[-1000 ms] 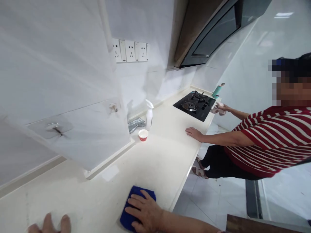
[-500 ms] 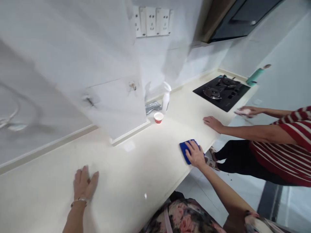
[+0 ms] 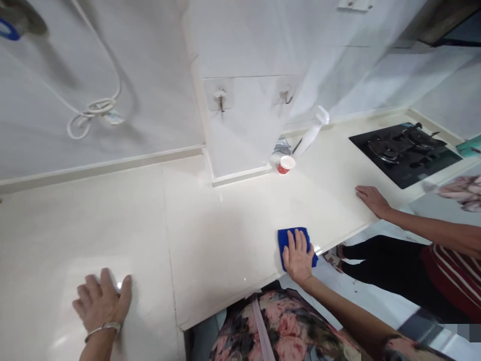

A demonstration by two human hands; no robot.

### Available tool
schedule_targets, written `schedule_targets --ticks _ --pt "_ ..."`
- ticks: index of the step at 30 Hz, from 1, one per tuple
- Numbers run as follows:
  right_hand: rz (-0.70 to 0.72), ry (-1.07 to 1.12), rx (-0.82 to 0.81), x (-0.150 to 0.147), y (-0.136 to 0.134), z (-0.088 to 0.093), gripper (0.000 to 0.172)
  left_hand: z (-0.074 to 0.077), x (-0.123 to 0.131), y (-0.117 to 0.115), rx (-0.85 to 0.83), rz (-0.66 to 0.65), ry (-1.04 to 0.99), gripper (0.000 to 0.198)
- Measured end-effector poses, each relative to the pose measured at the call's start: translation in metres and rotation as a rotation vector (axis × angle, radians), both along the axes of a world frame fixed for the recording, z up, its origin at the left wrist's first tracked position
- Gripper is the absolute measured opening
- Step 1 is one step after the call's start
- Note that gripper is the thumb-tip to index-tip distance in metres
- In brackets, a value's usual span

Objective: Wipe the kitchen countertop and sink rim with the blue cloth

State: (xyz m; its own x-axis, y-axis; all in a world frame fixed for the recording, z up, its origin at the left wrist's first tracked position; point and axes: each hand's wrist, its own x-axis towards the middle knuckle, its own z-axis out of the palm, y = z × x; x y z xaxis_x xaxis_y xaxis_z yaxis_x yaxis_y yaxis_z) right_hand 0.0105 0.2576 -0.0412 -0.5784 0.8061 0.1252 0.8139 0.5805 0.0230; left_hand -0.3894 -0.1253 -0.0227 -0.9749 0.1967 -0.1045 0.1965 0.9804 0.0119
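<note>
My right hand [image 3: 299,260] lies on top of a folded blue cloth [image 3: 283,238], pressing it to the cream countertop [image 3: 214,230] near the front edge. Its fingers are spread, and part of the cloth shows past them on both sides. Far to the left, my left hand [image 3: 101,303] rests on the same counter with fingers apart and nothing in it; a bracelet [image 3: 107,327] circles that wrist. Beyond the cloth, against the wall corner, stand a red and white cup [image 3: 286,164] and a white spray bottle [image 3: 310,135], which appears tilted by the view.
On the right a co-worker's hand [image 3: 374,201] leans on the counter, and a pinkish cloth [image 3: 462,193] shows beside that person. Farther back is a black gas hob [image 3: 404,153]. A wall corner with hooks [image 3: 220,98] juts out; a coiled white cable [image 3: 99,105] hangs left.
The view has swung left, bringing the cable into sight. My left hand has slid left along the counter with fingers spread wider. My right hand remains on the cloth, slightly nearer the counter edge.
</note>
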Motion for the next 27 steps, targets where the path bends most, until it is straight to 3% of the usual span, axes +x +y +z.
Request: schedule_targets --ticks 3,8,15,18,22,27 --pt "0.243 -0.034 -0.112 -0.041 -0.046 0.005 0.067 0.0 0.005 0.002 0.155 -0.05 0.043 0.091" --pt "0.634 -0.03 -0.279 -0.127 -0.102 0.014 0.068 0.003 0.011 0.003 0.22 -0.078 0.066 0.091" --pt "0.783 -0.047 -0.423 -0.231 -0.161 0.032 0.067 0.004 0.015 0.002 0.245 -0.043 0.052 0.087" --pt "0.88 -0.057 -0.462 -0.241 -0.193 0.04 0.067 0.006 0.013 0.001 0.235 -0.028 0.043 0.087" --pt "1.111 -0.001 -0.471 -0.217 -0.223 0.048 0.063 0.008 0.011 -0.001 0.229 -0.036 0.032 0.09" --pt "1.244 0.084 -0.355 -0.189 -0.215 0.036 0.058 -0.003 0.006 0.0 0.223 -0.028 0.136 0.084"
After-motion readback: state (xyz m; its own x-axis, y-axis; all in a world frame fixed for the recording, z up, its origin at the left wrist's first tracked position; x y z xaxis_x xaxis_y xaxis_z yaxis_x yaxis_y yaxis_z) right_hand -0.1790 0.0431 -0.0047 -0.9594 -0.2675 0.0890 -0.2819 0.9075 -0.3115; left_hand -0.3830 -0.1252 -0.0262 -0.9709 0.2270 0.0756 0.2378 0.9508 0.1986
